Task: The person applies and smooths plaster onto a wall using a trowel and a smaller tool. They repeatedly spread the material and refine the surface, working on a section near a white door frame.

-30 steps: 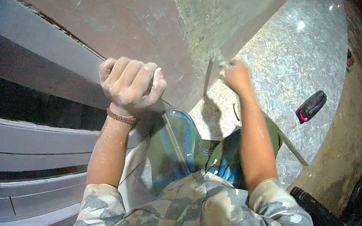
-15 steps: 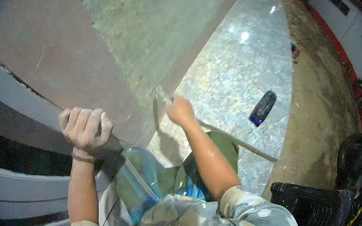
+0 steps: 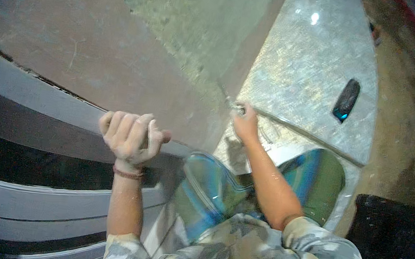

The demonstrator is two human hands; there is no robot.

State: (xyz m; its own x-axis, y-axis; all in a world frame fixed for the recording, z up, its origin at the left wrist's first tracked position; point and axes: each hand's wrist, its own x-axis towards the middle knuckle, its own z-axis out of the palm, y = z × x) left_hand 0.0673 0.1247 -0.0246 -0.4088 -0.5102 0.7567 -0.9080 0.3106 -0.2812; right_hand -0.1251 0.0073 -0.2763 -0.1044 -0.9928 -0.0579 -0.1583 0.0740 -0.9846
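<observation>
My right hand point(image 3: 246, 123) is closed round the grip of a trowel point(image 3: 231, 102) seen nearly edge-on, its thin blade against the lower corner of the wet plaster point(image 3: 180, 23). That grey-green layer is rough along its left border and lies on a smoother brownish wall point(image 3: 70, 44). My left hand point(image 3: 131, 137), dusty with pale powder, has its fingers curled at the wall's lower edge. A small reddish-brown tip shows beside its thumb; whether the hand holds anything is hidden.
A speckled grey slab point(image 3: 320, 55) runs along the wall's right side, with a long black device point(image 3: 347, 99) showing a blue light on it. Bare soil point(image 3: 399, 104) lies beyond. A black plastic object point(image 3: 385, 231) stands at lower right. Grey and black bands point(image 3: 35, 205) lie at lower left.
The view has shifted, so the wall, slab and hands appear farther right. My right hand has moved slightly up with the trowel; my left hand stays curled at the wall edge. My knees look farther apart.
</observation>
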